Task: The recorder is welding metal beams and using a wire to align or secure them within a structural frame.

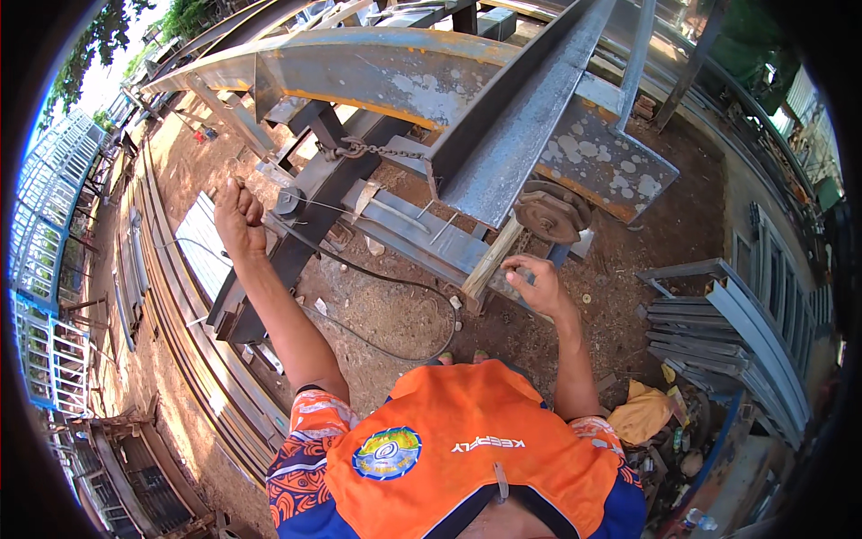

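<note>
My left hand is raised at the left of the work, its fingers curled closed; what they hold, if anything, is too small to make out. Just right of it lies a dark steel beam with a small block-like metal fitting. A thin pale wire runs rightward from near that fitting. My right hand has its fingers curled in near the thumb, beside a wooden plank; any small thing in it is hidden. Rusty round metal plates sit beyond this hand, under a slanted steel channel.
A rusty chain links a post to the channel. Behind runs a large patchy steel beam. A black cable loops over the dirt ground. Long steel bars lie left; stacked steel sections and a yellow cloth are right.
</note>
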{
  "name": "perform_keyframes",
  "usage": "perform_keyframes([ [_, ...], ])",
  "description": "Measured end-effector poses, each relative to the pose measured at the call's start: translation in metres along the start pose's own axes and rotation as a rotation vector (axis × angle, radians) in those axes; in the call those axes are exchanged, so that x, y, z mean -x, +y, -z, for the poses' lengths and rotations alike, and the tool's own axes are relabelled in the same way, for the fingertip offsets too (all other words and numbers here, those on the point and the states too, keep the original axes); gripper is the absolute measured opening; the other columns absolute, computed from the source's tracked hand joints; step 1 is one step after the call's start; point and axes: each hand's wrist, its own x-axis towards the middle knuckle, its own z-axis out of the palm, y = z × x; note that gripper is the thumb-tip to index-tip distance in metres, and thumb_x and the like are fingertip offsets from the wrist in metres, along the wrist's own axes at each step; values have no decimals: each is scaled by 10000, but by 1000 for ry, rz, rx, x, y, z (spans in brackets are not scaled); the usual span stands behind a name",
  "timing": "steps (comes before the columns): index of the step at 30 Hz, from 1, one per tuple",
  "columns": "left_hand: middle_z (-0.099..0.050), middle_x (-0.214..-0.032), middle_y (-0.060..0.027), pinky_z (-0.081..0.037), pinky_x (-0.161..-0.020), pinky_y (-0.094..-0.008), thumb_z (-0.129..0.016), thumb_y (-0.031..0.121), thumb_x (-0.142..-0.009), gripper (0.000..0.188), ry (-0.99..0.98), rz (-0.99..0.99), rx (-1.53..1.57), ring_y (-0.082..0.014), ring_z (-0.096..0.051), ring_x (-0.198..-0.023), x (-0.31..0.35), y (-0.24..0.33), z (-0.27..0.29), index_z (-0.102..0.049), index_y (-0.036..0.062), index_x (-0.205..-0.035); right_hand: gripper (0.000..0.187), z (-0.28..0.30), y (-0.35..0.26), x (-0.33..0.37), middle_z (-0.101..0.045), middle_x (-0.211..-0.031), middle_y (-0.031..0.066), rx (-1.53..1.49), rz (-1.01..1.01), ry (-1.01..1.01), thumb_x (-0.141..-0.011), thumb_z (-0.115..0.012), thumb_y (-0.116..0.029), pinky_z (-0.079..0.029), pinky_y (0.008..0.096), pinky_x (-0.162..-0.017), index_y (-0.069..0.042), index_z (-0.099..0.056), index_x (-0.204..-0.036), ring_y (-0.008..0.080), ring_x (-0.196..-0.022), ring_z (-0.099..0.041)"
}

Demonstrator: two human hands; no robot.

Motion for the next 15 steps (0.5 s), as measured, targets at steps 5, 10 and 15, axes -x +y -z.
perform_keyframes([
  [5, -349, -590, 45, -238, -424, -205, -561, 195, -1037, 200, 25, -140, 34, -49, -278, -471, 8, 54, 34, -583, 35, -918, 188, -54, -2, -45, -673, -939, 181, 105, 243, 156, -951, -595, -146, -505, 450, -793, 29, -648, -993, 386, -895, -647],
  [10, -345, -604, 44, -233, -403, -193, -528, 183, -1049, 203, -33, -21, -88, -39, -279, -478, 65, 41, 40, -550, 36, -910, 172, -75, -11, -74, -659, -905, 179, 95, 276, 312, -954, -591, -147, -486, 470, -765, 16, -645, -959, 396, -857, -630],
  [15, -369, -630, 41, -236, -411, -178, -577, 220, -1024, 202, -98, 288, -165, -29, -307, -498, 127, -8, 61, -546, 57, -910, 227, -80, -30, -85, -680, -908, 142, 132, 315, 329, -984, -611, -209, -506, 390, -763, 12, -661, -970, 304, -846, -662],
])
